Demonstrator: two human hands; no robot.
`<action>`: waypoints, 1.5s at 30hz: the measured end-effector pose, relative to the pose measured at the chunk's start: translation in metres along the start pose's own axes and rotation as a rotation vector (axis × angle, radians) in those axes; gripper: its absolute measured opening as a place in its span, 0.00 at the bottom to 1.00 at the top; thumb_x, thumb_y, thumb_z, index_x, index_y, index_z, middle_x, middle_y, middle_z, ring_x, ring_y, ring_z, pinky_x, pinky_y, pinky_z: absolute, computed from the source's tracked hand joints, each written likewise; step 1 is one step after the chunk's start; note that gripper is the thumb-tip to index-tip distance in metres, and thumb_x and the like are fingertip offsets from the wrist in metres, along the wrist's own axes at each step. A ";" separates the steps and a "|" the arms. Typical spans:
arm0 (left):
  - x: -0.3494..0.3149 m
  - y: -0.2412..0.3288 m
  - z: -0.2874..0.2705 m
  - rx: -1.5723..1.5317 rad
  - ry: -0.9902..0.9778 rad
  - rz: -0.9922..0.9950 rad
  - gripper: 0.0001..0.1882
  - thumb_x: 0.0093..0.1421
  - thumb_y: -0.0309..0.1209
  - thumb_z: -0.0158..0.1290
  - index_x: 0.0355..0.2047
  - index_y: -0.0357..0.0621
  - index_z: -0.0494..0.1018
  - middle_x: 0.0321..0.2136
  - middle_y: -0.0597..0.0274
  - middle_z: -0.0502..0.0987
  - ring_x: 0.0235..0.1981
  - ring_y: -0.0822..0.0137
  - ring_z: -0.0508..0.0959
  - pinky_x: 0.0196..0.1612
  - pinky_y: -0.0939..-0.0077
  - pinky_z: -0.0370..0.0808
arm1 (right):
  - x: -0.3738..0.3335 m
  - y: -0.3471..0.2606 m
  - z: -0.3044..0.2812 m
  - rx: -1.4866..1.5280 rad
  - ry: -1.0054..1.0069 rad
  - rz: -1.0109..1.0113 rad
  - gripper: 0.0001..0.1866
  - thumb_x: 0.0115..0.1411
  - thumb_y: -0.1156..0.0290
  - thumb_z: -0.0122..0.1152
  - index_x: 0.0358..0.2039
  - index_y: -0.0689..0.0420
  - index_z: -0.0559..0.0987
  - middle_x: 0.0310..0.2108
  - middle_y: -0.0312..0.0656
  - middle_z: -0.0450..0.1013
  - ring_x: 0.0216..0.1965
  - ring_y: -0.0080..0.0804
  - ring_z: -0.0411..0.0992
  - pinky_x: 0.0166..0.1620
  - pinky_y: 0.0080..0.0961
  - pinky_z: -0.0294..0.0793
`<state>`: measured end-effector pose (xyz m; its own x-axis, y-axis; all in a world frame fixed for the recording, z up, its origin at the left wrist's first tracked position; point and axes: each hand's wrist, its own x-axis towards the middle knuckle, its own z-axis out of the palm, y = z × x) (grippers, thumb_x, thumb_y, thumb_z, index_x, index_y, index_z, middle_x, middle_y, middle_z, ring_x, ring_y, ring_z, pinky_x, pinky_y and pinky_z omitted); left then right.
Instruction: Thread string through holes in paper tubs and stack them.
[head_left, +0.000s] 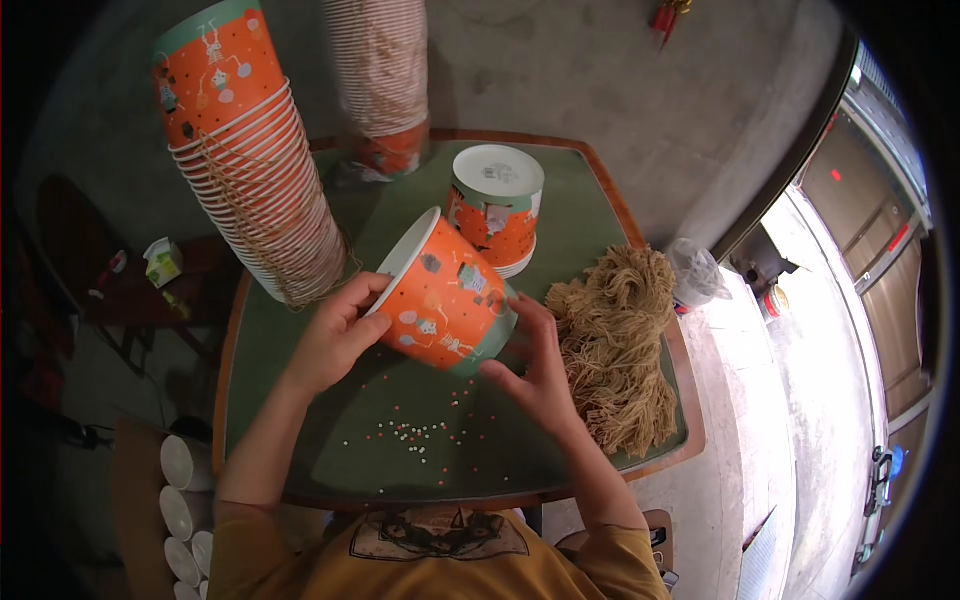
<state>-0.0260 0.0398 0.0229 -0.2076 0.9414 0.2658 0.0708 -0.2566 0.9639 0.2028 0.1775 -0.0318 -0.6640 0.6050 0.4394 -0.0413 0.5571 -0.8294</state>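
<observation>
An orange paper bucket (445, 295) with a green base and a white rim is tilted above the table, its mouth toward the upper left. My left hand (340, 335) pinches it at the rim side. Around the green base end curl the fingers of my right hand (533, 355). Just beyond, a short stack of upturned paper buckets (490, 225) stands on the table. Tan cords trail along the tall leaning stack of buckets (250, 160) to the left. Beside my right hand lies a thick bundle of tan string (620, 350). Small white and orange paper dots (425, 432) lie scattered below.
The green tabletop (330, 440) has a wooden edge. At the back rises another tall bucket stack (380, 90) in clear plastic. White cups or tubes (178, 465) fill a carton at the lower left. A plastic-wrapped container (697, 275) stands beyond the right edge.
</observation>
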 end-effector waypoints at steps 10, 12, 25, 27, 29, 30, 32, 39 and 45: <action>-0.006 0.021 0.013 -0.046 0.040 -0.282 0.08 0.60 0.23 0.52 0.41 0.38 0.70 0.34 0.69 0.72 0.34 0.81 0.73 0.39 0.84 0.73 | -0.027 0.012 0.033 0.043 -0.024 0.122 0.34 0.51 0.70 0.72 0.57 0.52 0.65 0.61 0.52 0.57 0.57 0.47 0.64 0.51 0.37 0.74; -0.004 0.022 0.011 0.004 -0.031 -0.353 0.08 0.58 0.22 0.53 0.39 0.37 0.71 0.32 0.70 0.73 0.33 0.81 0.72 0.39 0.85 0.73 | -0.027 -0.004 0.029 -0.530 0.051 -0.093 0.35 0.48 0.71 0.73 0.56 0.51 0.66 0.60 0.52 0.57 0.56 0.50 0.64 0.52 0.40 0.72; -0.002 0.025 0.036 0.351 -0.175 -0.290 0.09 0.57 0.21 0.52 0.39 0.37 0.71 0.29 0.70 0.73 0.29 0.83 0.69 0.31 0.84 0.69 | -0.025 -0.023 0.044 -0.376 0.184 -0.292 0.34 0.47 0.79 0.67 0.55 0.39 0.73 0.54 0.49 0.61 0.43 0.42 0.68 0.43 0.32 0.75; -0.003 0.025 0.042 0.365 -0.182 -0.257 0.08 0.57 0.21 0.52 0.38 0.37 0.71 0.30 0.70 0.73 0.28 0.82 0.69 0.31 0.84 0.69 | -0.026 -0.023 0.042 -0.360 0.193 -0.279 0.27 0.46 0.80 0.67 0.48 0.43 0.76 0.55 0.51 0.61 0.44 0.44 0.67 0.44 0.33 0.75; -0.003 0.026 0.046 0.384 -0.178 -0.223 0.08 0.57 0.21 0.52 0.38 0.37 0.71 0.30 0.70 0.72 0.28 0.82 0.69 0.31 0.83 0.69 | -0.028 -0.023 0.042 -0.424 0.154 -0.286 0.24 0.47 0.80 0.67 0.46 0.45 0.77 0.57 0.52 0.59 0.47 0.47 0.66 0.46 0.34 0.75; -0.002 0.027 0.048 0.461 -0.164 -0.169 0.08 0.56 0.21 0.52 0.38 0.37 0.70 0.30 0.67 0.73 0.28 0.77 0.71 0.31 0.80 0.69 | -0.029 -0.023 0.041 -0.479 0.110 -0.299 0.22 0.48 0.80 0.68 0.44 0.48 0.77 0.60 0.53 0.57 0.51 0.49 0.66 0.49 0.35 0.76; -0.002 0.025 0.051 0.533 -0.156 -0.110 0.08 0.56 0.20 0.52 0.38 0.38 0.70 0.31 0.65 0.73 0.27 0.73 0.73 0.30 0.77 0.70 | -0.034 -0.018 0.041 -0.438 0.072 -0.274 0.17 0.48 0.79 0.67 0.39 0.49 0.78 0.62 0.54 0.55 0.52 0.50 0.66 0.50 0.37 0.75; -0.015 0.022 0.055 1.143 -0.152 0.320 0.13 0.50 0.20 0.55 0.37 0.40 0.68 0.29 0.55 0.70 0.30 0.52 0.72 0.34 0.61 0.69 | -0.041 -0.002 -0.022 -0.508 0.055 -0.144 0.10 0.51 0.78 0.63 0.35 0.54 0.77 0.49 0.44 0.72 0.48 0.46 0.70 0.49 0.38 0.72; -0.023 0.006 0.051 1.299 -0.110 0.450 0.18 0.47 0.20 0.57 0.40 0.39 0.69 0.30 0.57 0.71 0.31 0.58 0.73 0.36 0.66 0.67 | -0.046 0.004 -0.117 -1.008 0.295 0.045 0.09 0.56 0.75 0.60 0.38 0.53 0.77 0.38 0.40 0.71 0.43 0.42 0.69 0.45 0.37 0.72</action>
<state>0.0285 0.0277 0.0214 0.1491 0.8606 0.4870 0.9745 -0.2114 0.0751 0.3207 0.2182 -0.0150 -0.4356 0.6759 0.5946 0.7094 0.6643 -0.2355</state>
